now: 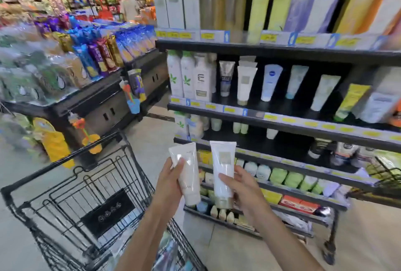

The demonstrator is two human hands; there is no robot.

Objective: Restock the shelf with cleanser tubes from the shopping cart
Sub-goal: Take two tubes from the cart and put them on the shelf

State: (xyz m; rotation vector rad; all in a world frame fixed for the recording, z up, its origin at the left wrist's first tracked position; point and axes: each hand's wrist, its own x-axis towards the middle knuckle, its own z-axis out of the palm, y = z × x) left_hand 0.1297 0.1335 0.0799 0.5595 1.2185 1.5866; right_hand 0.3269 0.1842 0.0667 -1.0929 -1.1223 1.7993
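My left hand grips a white cleanser tube, cap end down, tilted slightly left. My right hand holds a second white tube with a gold cap at the bottom, upright. Both tubes hang in the air in front of the lower shelves. The black shelf unit stands on the right. Its middle shelf carries a matching white tube with a gold cap among other tubes. The black wire shopping cart is at the lower left, beside my left forearm.
A snack display island with bagged goods stands at the left beyond the cart. A person in white stands far down the aisle. Another wire basket shows at the right edge. Tiled floor runs between cart and shelf.
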